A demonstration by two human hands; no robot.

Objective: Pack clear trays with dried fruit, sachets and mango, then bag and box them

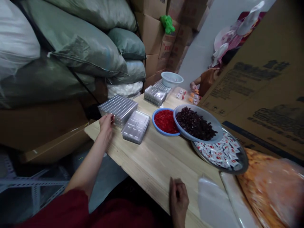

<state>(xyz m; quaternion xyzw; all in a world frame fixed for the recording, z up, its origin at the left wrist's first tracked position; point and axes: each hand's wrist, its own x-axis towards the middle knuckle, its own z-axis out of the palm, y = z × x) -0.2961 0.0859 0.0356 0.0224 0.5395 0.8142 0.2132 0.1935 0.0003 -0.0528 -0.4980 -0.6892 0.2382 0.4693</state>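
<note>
My left hand (106, 124) is at the near left corner of a tall stack of clear plastic trays (118, 107), its fingers closed on the stack's edge. Right beside it lies a lower stack of clear compartment trays (136, 126). My right hand (179, 198) rests near the table's front edge, fingers loosely curled and nothing visible in them. Beyond it stand a blue-rimmed bowl of red bits (165, 121) and a bowl of dark, date-like pieces (196, 123), which overlaps a metal tray of small white-and-red packets (219, 150).
A clear plastic sheet (212, 199) and a bag of orange pieces (270, 186) lie to the right. More trays (155, 95) and a pale basin (172, 79) stand farther back. Another person's hand (194, 87) holds something orange. A big carton (266, 82) and stacked sacks (78, 47) flank the wooden table (152, 161).
</note>
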